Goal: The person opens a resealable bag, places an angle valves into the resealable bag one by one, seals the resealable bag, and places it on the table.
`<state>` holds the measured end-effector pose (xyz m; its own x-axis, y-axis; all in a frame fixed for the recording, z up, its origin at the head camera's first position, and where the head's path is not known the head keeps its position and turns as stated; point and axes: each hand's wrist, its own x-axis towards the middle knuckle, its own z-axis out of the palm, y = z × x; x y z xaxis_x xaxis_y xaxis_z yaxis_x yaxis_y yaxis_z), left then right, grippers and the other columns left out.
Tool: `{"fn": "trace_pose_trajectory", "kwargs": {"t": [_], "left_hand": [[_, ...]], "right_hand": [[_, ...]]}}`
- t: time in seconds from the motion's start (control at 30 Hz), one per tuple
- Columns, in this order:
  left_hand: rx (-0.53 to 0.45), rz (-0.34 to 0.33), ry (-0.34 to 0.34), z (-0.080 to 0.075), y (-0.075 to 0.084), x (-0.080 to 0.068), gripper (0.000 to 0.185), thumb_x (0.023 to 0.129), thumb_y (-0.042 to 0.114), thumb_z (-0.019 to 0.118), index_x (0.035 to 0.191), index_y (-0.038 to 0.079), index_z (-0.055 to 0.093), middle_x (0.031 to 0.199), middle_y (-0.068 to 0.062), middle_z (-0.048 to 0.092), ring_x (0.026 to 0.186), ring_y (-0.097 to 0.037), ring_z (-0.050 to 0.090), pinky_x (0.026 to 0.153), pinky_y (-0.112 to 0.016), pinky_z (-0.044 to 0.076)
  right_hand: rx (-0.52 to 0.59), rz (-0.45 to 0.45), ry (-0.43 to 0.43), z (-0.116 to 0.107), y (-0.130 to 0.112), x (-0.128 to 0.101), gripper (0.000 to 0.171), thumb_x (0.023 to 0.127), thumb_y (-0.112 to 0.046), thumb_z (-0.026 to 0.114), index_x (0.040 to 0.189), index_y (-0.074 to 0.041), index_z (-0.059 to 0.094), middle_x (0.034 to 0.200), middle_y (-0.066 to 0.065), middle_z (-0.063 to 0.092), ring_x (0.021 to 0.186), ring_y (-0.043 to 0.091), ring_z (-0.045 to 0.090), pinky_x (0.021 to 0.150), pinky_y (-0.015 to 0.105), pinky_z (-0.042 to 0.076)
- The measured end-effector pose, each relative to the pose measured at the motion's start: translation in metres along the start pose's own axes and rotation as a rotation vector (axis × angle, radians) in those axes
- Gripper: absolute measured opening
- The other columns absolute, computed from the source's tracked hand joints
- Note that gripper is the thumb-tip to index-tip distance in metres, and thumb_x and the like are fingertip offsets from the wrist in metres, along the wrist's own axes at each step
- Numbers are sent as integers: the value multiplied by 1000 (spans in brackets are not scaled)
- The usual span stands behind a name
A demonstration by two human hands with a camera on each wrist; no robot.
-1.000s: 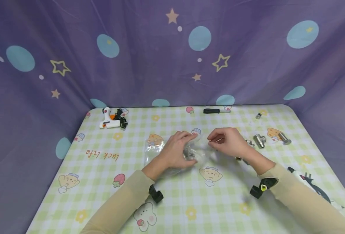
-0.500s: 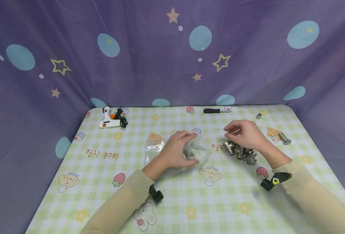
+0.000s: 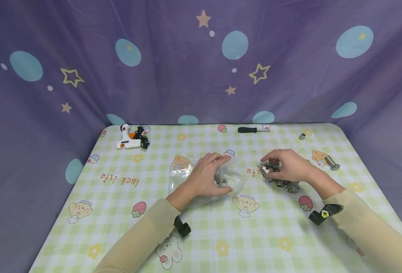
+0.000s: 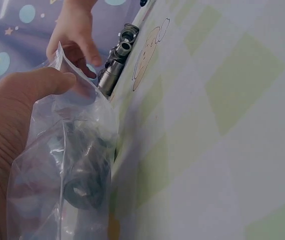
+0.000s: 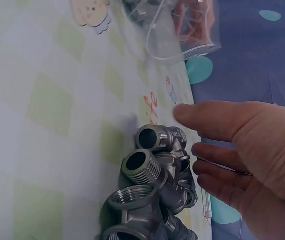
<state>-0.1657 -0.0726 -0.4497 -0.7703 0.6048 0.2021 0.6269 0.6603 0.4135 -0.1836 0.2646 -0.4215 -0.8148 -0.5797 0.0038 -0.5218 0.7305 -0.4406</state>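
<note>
My left hand (image 3: 206,178) holds a clear plastic zip bag (image 4: 42,165) near the middle of the table, its thumb along the bag's mouth in the left wrist view. Inside the bag lie dark metal pipe fittings (image 4: 85,187), blurred by the plastic. To the right, my right hand (image 3: 291,167) is over a heap of silvery pipe fittings (image 5: 157,175), several of them threaded tees and elbows. Its thumb and fingers (image 5: 217,117) stand apart beside the heap in the right wrist view, with nothing gripped between them. In the head view that hand covers part of the heap.
A white glue gun (image 3: 130,143) with a black cord lies at the back left. At the back edge is a black-handled screwdriver (image 3: 247,130). A small fitting (image 3: 301,136) and a bolt-shaped metal piece (image 3: 332,163) lie on the right. A purple curtain (image 3: 173,76) hangs behind.
My right hand has moved from the bag's mouth rightward to above the fittings, then down onto the heap. My left hand stays at the bag.
</note>
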Motion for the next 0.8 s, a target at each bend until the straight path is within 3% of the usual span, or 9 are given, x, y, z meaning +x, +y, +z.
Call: {"fn": "trace_pose_trajectory", "kwargs": {"t": [0.17, 0.43, 0.8], "left_hand": [[-4, -1, -2, -1, 1, 0, 99, 74, 59, 88, 157, 16, 54, 145, -5, 61, 132, -27, 57, 114, -51, 49], [-8, -4, -2, 0, 1, 0, 100, 73, 58, 88, 157, 16, 54, 145, -4, 62, 133, -27, 57, 114, -51, 48], [-2, -4, -3, 2, 0, 0, 99, 74, 59, 88, 157, 17, 53, 146, -3, 61, 133, -26, 56, 114, -50, 49]], "right_hand": [[-68, -70, -43, 2, -1, -2, 52, 83, -20, 92, 130, -9, 74, 127, 10, 74, 115, 30, 68, 94, 51, 59], [-108, -116, -72, 6, -2, 1, 56, 75, -10, 96, 126, -11, 75, 119, 4, 73, 108, 23, 63, 88, 43, 61], [-71, -118, 18, 9, -5, 9, 52, 85, -20, 90, 131, -6, 72, 123, 7, 75, 112, 24, 71, 96, 46, 60]]}}
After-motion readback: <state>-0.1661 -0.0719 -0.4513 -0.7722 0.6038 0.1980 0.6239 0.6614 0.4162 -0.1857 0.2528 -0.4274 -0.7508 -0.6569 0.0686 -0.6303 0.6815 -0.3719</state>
